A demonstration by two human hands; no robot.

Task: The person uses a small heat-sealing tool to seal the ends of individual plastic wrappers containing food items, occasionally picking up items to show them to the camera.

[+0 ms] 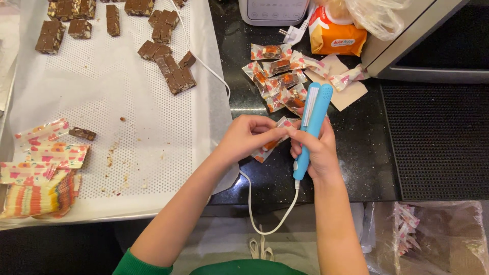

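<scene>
Head view: lying left, perforated white baking mat [153, 132] carrying rough brown nougat bars [168, 66]; heaped beyond, glossy sealed candies [277, 76]. Clamping closed around smooth blue mini heat sealer [311, 127], right hand [318, 153]; pinching crinkly wrapped candy [272, 142] just beside it, left hand [244, 137]. Risking, likely, scorched fingertips or crooked seal through slipping film.

The wrapped candy [270, 145] is largely hidden between left hand [244, 137] and right hand [317, 150], the blue sealer's [311, 127] lower grip is covered by fingers, and the white appliance [272, 11] and chocolate pieces [76, 12] are cut off at the top edge.
</scene>
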